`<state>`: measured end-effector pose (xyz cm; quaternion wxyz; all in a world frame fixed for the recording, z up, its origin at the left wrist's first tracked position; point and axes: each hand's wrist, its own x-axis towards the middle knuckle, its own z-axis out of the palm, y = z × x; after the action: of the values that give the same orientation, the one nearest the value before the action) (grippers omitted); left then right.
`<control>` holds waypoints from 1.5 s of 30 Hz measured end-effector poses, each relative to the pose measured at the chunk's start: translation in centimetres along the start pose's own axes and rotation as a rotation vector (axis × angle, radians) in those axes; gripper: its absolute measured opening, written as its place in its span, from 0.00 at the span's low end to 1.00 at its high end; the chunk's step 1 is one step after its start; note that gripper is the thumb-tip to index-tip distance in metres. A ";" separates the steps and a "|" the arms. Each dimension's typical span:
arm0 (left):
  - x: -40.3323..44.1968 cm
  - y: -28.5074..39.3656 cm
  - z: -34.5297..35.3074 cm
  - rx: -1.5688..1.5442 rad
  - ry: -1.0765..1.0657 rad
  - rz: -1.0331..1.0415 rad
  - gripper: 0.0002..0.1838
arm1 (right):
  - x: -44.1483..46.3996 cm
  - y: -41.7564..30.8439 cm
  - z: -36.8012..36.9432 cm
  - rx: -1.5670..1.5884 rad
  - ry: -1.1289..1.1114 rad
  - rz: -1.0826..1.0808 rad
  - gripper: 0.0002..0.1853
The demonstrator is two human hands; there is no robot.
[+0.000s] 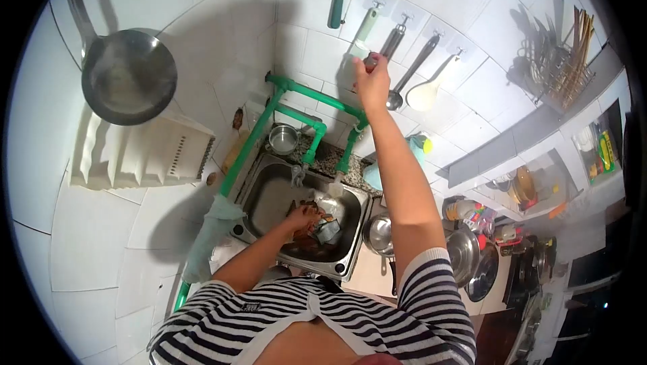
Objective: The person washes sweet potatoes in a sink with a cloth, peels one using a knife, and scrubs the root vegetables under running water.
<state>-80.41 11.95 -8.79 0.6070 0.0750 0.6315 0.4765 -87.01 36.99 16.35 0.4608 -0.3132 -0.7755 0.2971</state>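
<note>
My right hand [373, 85] is raised against the tiled wall, among the hanging kitchen tools. Its fingers are closed around the lower end of a metal-handled utensil [393, 43], whose head they mostly cover. A tool with a pale green handle [368, 24] hangs just to the left. On the right hang a dark-handled ladle [423, 62] and a white spoon [424, 94]. My left hand [303, 219] is low in the steel sink [266, 193], fingers curled over a heap of brownish pieces and silvery wrapping [328, 231]. What it grips is hidden.
Green pipes [313, 93] frame the sink's back and left side. A small metal pot [284, 138] stands behind the sink. To its right are a pan [379, 235] and metal lids [464, 256]. A wok [129, 76] hangs at left; a wire rack holds chopsticks [576, 55] at right.
</note>
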 end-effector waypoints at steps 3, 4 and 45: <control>-0.1 -1.7 -1.7 -0.007 -0.053 0.018 0.36 | 1.8 -0.6 1.2 -0.113 0.065 -0.071 0.23; 1.3 -3.4 -2.4 -0.002 -0.020 0.028 0.36 | 2.0 -1.0 1.4 -0.134 0.069 -0.035 0.22; -13.0 17.1 2.8 0.301 -0.197 0.613 0.21 | -16.2 -1.4 -10.1 0.815 -0.244 0.302 0.10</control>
<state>-83.09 13.75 12.64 0.4758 0.3950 0.5813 0.5288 -72.02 25.53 12.87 0.4034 -0.1785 -0.5892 0.6770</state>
